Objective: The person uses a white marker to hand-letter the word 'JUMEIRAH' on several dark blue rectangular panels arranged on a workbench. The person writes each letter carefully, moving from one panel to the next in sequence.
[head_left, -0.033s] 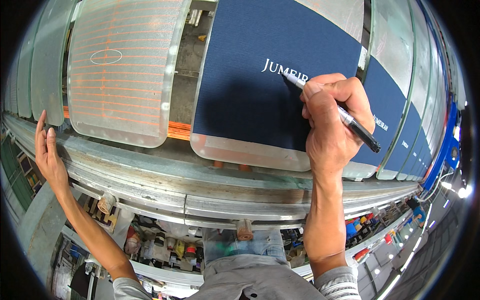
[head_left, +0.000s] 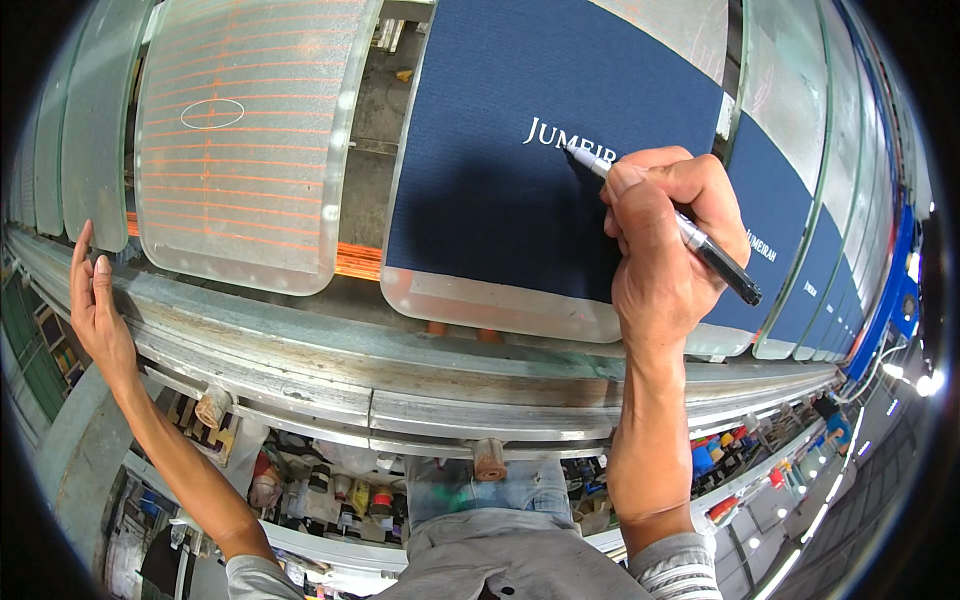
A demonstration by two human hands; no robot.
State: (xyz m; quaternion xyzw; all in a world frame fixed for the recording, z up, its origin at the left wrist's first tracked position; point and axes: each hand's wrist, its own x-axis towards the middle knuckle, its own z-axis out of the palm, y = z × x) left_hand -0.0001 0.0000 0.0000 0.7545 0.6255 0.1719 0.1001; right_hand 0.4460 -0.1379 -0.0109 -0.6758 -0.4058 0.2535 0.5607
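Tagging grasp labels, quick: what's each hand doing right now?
Left hand: open, nothing seen in it.
Right hand: closed, holding a silver-and-black pen.

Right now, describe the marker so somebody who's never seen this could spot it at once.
Start at the large dark blue sheet, right of the pale board with orange lines. Over its right side, the right hand grips the marker. Its slim silver-and-black shape sets it apart from the broad, flat sheet and board.

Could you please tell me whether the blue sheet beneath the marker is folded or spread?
Spread: the blue sheet lies flat over the pale panel, with no fold visible.
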